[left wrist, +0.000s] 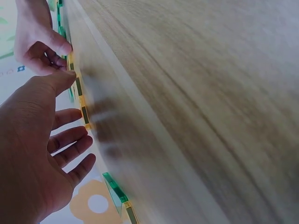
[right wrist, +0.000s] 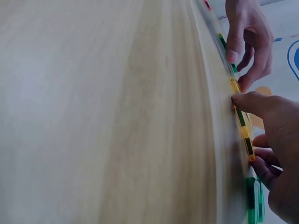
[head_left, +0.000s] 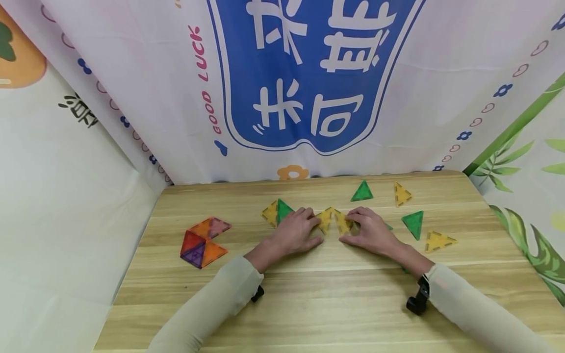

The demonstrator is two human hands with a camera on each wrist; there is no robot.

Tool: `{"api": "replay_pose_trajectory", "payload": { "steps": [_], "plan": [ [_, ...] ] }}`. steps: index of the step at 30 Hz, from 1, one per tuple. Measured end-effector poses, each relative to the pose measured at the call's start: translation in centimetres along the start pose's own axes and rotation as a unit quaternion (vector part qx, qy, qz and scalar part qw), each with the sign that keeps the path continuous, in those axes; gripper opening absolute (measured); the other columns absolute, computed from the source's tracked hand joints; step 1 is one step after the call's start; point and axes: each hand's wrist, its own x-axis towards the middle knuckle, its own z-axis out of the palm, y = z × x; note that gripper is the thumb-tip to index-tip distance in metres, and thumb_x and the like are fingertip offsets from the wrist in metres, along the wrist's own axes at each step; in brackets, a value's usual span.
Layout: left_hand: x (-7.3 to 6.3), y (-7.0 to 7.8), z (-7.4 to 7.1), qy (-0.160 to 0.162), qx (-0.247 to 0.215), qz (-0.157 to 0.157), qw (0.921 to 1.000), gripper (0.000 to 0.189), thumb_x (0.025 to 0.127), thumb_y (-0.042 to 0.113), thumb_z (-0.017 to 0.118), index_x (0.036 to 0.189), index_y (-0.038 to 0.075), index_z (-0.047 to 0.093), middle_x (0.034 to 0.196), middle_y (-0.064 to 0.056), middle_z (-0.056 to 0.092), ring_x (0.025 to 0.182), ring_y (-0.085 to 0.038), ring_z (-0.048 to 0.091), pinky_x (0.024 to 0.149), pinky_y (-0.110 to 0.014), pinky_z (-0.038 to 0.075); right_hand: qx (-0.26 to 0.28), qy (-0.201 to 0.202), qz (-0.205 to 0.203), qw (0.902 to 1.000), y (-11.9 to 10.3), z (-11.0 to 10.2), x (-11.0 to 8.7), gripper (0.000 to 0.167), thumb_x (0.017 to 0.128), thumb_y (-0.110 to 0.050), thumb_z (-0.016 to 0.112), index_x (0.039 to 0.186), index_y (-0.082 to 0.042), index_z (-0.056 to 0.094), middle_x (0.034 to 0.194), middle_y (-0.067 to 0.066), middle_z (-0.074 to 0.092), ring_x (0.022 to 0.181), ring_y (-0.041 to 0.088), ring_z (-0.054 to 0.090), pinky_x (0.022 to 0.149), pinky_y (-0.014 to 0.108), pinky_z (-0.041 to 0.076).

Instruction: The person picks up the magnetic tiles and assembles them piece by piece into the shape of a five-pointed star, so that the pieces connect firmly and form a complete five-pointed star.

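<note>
On the wooden table my left hand (head_left: 295, 232) holds a yellow triangular magnetic tile (head_left: 325, 220) by its edge with thumb and fingers. Opposite it, my right hand (head_left: 372, 233) pinches a second yellow triangular tile (head_left: 342, 222) between thumb and fingertips. Both tiles lie flat, their upper corners close together and a narrow gap widening below. From the right wrist view, the right thumb (right wrist: 245, 100) is at one end of its yellow tile (right wrist: 243, 122) and fingers are at the other. A green triangle (head_left: 283, 210) joined to a yellow one (head_left: 270, 214) lies just beyond the left hand.
At left, red, orange, pink and purple triangles form a partial hexagon, with a red tile (head_left: 191, 241) among them. Loose green (head_left: 363, 191) and yellow (head_left: 402, 194) triangles lie at the back right; another green (head_left: 414, 224) and yellow (head_left: 439, 241) lie right of the right hand.
</note>
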Motion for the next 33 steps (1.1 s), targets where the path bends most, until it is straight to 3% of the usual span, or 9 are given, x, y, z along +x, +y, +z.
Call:
{"api": "replay_pose_trajectory", "payload": {
  "steps": [7, 16, 25, 30, 33],
  "plan": [
    [-0.1, -0.1, 0.2, 0.017, -0.010, 0.001, 0.9998, 0.056, 0.101, 0.055, 0.066, 0.141, 0.016, 0.068, 0.128, -0.004, 0.062, 0.115, -0.020, 0.059, 0.100, -0.038, 0.055, -0.003, 0.013, 0.004, 0.9999, -0.4, 0.9, 0.7, 0.063, 0.078, -0.040, 0.096, 0.118, 0.004, 0.077, 0.117, 0.016, 0.070, 0.109, 0.031, 0.066, 0.093, 0.048, 0.059],
    [0.4, -0.8, 0.3, 0.026, -0.046, -0.026, 0.9982, 0.050, 0.103, 0.046, 0.068, 0.136, 0.008, 0.067, 0.150, -0.011, 0.059, 0.140, -0.026, 0.055, 0.117, -0.039, 0.046, 0.012, 0.000, 0.012, 0.9999, -1.1, 1.8, 2.5, 0.058, 0.082, -0.038, 0.093, 0.120, 0.003, 0.077, 0.116, 0.015, 0.069, 0.108, 0.030, 0.065, 0.093, 0.046, 0.058],
    [1.5, -2.2, 0.3, 0.046, -0.067, -0.055, 0.9952, 0.046, 0.103, 0.040, 0.071, 0.134, 0.007, 0.068, 0.147, -0.011, 0.062, 0.135, -0.027, 0.060, 0.114, -0.040, 0.050, 0.029, -0.008, 0.024, 0.9993, -1.3, 2.1, 4.6, 0.051, 0.087, -0.030, 0.090, 0.122, 0.005, 0.075, 0.118, 0.018, 0.068, 0.106, 0.031, 0.066, 0.091, 0.046, 0.059],
    [2.3, -2.2, -0.1, 0.058, -0.087, -0.065, 0.9924, 0.044, 0.103, 0.037, 0.072, 0.136, 0.009, 0.069, 0.149, -0.010, 0.060, 0.137, -0.026, 0.057, 0.116, -0.040, 0.047, 0.045, -0.008, 0.014, 0.9989, -0.5, 1.0, 4.3, 0.049, 0.089, -0.027, 0.089, 0.123, 0.005, 0.074, 0.121, 0.019, 0.070, 0.109, 0.034, 0.068, 0.093, 0.050, 0.058],
    [3.0, -1.6, -0.5, 0.067, -0.096, -0.052, 0.9918, 0.045, 0.104, 0.036, 0.070, 0.139, 0.009, 0.067, 0.152, -0.011, 0.058, 0.141, -0.027, 0.054, 0.118, -0.041, 0.046, 0.046, -0.005, 0.000, 0.9989, 0.5, -0.7, 3.3, 0.047, 0.090, -0.022, 0.087, 0.124, 0.005, 0.073, 0.124, 0.021, 0.070, 0.110, 0.037, 0.069, 0.093, 0.053, 0.059]
  ]
}}
